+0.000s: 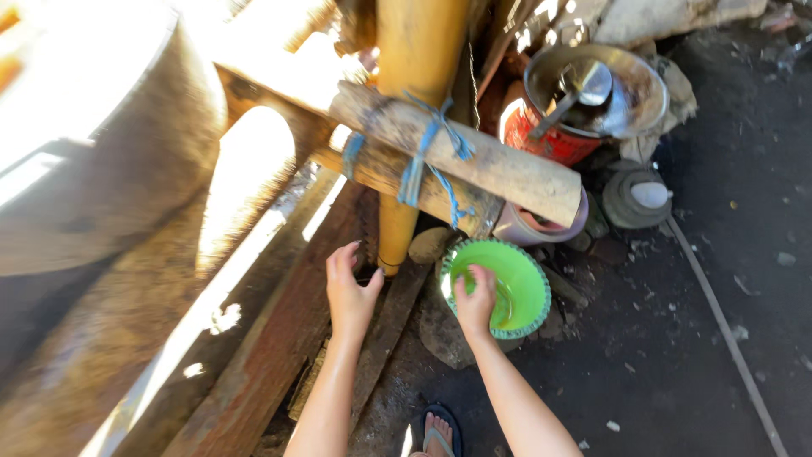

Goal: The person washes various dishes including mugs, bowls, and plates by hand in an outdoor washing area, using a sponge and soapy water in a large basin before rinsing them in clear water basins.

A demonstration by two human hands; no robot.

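Head view: two hands, right hand (474, 298) grasping one green bowl (516, 288), left hand (349, 292) released.

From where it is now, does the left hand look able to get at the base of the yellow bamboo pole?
Probably yes. The left hand hangs open just beside the foot of the yellow bamboo pole, with nothing showing between them. The right hand is off in the green bowl, out of the way.
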